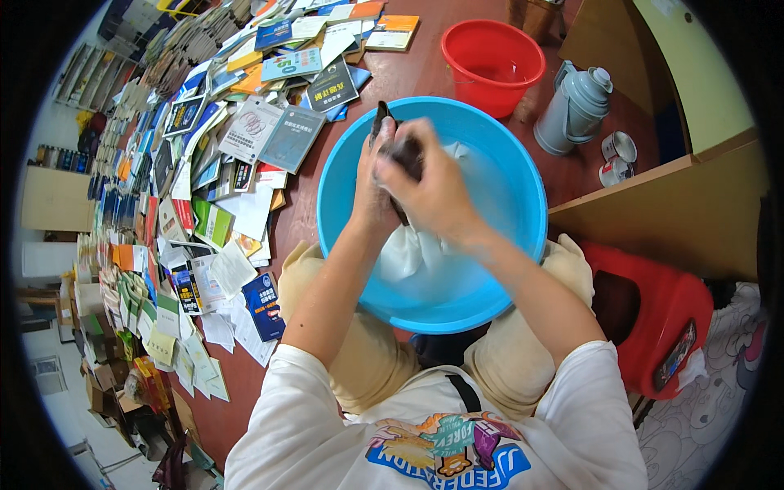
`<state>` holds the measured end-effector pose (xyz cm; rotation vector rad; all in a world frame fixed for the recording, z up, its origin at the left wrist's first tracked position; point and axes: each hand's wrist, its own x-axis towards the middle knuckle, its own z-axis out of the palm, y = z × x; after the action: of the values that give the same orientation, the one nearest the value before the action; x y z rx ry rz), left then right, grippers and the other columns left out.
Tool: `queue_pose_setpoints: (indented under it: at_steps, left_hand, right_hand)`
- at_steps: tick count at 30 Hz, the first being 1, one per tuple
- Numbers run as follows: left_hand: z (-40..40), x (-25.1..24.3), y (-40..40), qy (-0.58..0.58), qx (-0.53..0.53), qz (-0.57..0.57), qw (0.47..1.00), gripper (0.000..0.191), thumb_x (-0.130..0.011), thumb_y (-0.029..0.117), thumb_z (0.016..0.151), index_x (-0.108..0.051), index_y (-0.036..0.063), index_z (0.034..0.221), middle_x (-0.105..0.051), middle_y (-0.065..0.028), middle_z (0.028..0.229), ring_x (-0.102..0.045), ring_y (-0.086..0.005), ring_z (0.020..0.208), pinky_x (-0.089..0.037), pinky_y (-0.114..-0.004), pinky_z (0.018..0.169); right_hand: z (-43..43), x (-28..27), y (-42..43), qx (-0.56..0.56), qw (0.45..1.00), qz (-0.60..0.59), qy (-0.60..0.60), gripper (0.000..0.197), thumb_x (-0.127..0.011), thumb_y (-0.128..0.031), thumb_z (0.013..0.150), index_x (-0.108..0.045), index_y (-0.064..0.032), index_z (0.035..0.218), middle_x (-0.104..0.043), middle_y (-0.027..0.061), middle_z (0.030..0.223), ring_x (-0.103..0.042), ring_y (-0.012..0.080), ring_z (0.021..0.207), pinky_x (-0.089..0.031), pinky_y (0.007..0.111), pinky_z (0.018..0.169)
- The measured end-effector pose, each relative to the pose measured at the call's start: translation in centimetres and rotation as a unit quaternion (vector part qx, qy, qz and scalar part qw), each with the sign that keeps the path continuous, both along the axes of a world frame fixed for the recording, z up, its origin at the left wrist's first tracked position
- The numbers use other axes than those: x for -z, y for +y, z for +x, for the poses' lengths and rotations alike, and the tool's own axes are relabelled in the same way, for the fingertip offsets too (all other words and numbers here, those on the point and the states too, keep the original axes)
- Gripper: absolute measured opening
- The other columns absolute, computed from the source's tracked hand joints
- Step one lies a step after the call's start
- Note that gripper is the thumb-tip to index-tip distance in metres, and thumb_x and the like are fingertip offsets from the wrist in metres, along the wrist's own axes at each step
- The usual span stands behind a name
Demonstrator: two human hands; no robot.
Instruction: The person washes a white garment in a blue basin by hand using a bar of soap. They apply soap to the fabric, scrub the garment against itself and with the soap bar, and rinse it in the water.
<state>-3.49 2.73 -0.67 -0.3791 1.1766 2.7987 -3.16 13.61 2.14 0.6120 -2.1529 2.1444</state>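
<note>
My left hand grips a long, dark brown item over a round blue plastic basin. One end of the item sticks up past my fingers, and its lower edge shows below the palm. My right hand, blurred by motion, curls around dark material right against my left hand. Whether both hands hold one piece or two cannot be told. Cloudy water fills the bottom of the basin, and a white cloth lies in it. The basin sits between my knees.
A red bucket stands behind the basin. Right of it are a grey-blue thermos flask, two cans and a wooden panel. A red plastic stool is at my right. Piled books and papers cover the floor at left.
</note>
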Motion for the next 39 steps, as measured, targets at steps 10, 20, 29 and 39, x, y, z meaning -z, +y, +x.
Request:
queue_pose_setpoints:
  at_steps: [10, 20, 29, 39]
  left_hand:
    - [1.8, -0.9, 1.4, 0.020, 0.012, -0.043, 0.999, 0.024, -0.037, 0.032, 0.099, -0.050, 0.0142, 0.089, -0.054, -0.0003, 0.079, -0.055, -0.0128, 0.071, -0.048, -0.030, 0.065]
    - [2.3, 1.8, -2.2, 0.107, 0.061, -0.029, 0.992, 0.024, -0.041, 0.029, 0.098, -0.056, 0.0113, 0.103, -0.060, -0.0030, 0.086, -0.060, -0.0149, 0.075, -0.051, -0.029, 0.066]
    - [3.5, 1.8, -1.3, 0.153, 0.054, 0.029, 0.986, 0.021, -0.043, 0.026, 0.098, -0.055, 0.0094, 0.104, -0.059, -0.0052, 0.091, -0.059, -0.0160, 0.082, -0.051, -0.029, 0.071]
    - [3.0, 2.3, -1.0, 0.193, 0.067, 0.034, 0.978, 0.035, -0.041, 0.032, 0.098, -0.045, 0.0088, 0.124, -0.055, -0.0095, 0.113, -0.057, -0.0210, 0.101, -0.048, -0.034, 0.086]
  right_hand:
    - [1.5, 0.7, -1.3, 0.120, 0.977, 0.099, 0.144, 0.021, -0.060, -0.023, 0.083, -0.050, -0.0045, 0.079, -0.058, 0.0198, 0.069, -0.059, 0.0397, 0.067, -0.045, 0.046, 0.059]
    - [3.5, 0.2, -1.8, 0.131, 0.966, 0.093, 0.203, 0.020, -0.064, -0.019, 0.076, -0.052, -0.0047, 0.083, -0.059, 0.0180, 0.067, -0.061, 0.0376, 0.067, -0.047, 0.045, 0.059]
    - [3.8, 0.2, -1.7, 0.114, 0.974, 0.074, 0.179, 0.024, -0.067, -0.019, 0.073, -0.048, -0.0050, 0.079, -0.058, 0.0168, 0.066, -0.061, 0.0365, 0.066, -0.046, 0.045, 0.057]
    - [4.7, 1.1, -1.7, 0.081, 0.970, 0.115, 0.199, 0.027, -0.068, -0.022, 0.069, -0.051, -0.0072, 0.084, -0.058, 0.0113, 0.070, -0.062, 0.0312, 0.064, -0.048, 0.043, 0.055]
